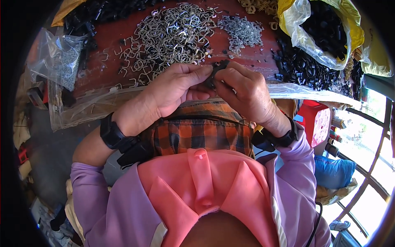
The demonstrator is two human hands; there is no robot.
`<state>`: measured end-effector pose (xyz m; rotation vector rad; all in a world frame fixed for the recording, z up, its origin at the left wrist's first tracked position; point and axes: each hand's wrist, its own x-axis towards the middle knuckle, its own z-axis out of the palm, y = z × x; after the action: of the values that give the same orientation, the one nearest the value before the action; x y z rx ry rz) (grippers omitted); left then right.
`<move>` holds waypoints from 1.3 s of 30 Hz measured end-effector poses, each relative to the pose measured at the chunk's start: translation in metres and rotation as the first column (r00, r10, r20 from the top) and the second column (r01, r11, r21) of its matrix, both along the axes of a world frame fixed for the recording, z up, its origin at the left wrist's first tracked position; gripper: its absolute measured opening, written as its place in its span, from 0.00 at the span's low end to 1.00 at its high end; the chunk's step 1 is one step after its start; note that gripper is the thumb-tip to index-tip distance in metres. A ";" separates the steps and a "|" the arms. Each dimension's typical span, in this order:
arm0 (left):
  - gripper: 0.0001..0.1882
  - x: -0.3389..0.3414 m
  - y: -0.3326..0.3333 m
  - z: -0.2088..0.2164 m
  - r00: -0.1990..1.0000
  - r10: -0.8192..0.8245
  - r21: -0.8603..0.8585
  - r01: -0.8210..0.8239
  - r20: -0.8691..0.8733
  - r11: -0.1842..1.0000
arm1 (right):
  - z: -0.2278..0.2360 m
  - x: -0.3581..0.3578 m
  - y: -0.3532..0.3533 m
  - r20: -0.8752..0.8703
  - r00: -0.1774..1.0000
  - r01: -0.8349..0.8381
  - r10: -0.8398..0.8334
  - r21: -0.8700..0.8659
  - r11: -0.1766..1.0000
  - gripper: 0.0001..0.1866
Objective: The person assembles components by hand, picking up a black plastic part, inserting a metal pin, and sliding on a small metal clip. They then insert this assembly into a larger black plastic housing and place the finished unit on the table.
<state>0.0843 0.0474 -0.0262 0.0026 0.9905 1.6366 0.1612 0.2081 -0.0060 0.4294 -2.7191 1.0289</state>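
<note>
Close together at the near edge of the red table (103, 68), both hands hold one small, dark, curved black part (214, 73). My left hand (179, 86) pinches its left side between thumb and fingers. Curled round its right side are the fingers of my right hand (249, 88), which hide much of its shape. Just beyond my hands lies a large heap of bent, U-shaped metal hooks (173, 37), a few strewn toward me. To its right is a smaller pile of tiny silvery-clear pieces (240, 33).
Loose black parts (304, 68) lie at the table's right, below an open yellow-and-clear bag (302, 37) of black pieces. A clear bag of small silvery pieces (68, 61) sits at the left edge. A red plastic stool (317, 123) and a barred window (366, 164) are on the right.
</note>
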 end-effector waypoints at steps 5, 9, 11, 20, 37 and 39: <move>0.13 0.005 -0.001 0.000 0.989 -0.038 0.018 0.041 -0.139 0.999 | 0.002 0.000 -0.001 0.043 0.999 -0.017 0.017 -0.004 1.000 0.05; 0.13 0.004 -0.001 -0.001 0.975 -0.087 0.012 0.091 -0.202 0.996 | 0.002 -0.001 -0.002 0.098 0.995 -0.020 0.023 -0.033 0.999 0.04; 0.13 0.002 -0.001 -0.001 0.986 -0.083 0.005 0.085 -0.145 0.996 | -0.001 -0.002 -0.002 0.103 0.995 -0.006 0.011 -0.047 0.999 0.05; 0.12 -0.006 -0.018 -0.002 0.996 0.008 0.040 -0.012 0.093 0.999 | 0.003 -0.010 0.005 0.038 0.988 -0.144 0.150 -0.135 0.980 0.09; 0.12 -0.005 -0.057 -0.002 0.993 0.079 0.045 -0.083 0.088 0.996 | 0.018 -0.032 -0.022 0.047 0.930 -0.367 0.364 0.134 0.920 0.13; 0.12 -0.005 -0.060 -0.004 0.993 0.076 0.044 -0.080 0.088 0.996 | 0.017 -0.035 -0.029 -0.007 0.931 -0.360 0.365 0.151 0.921 0.14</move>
<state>0.0790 -0.0123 -0.0304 -0.0753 0.8951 1.7173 0.1264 0.1789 0.0114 0.9998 -2.7536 0.8871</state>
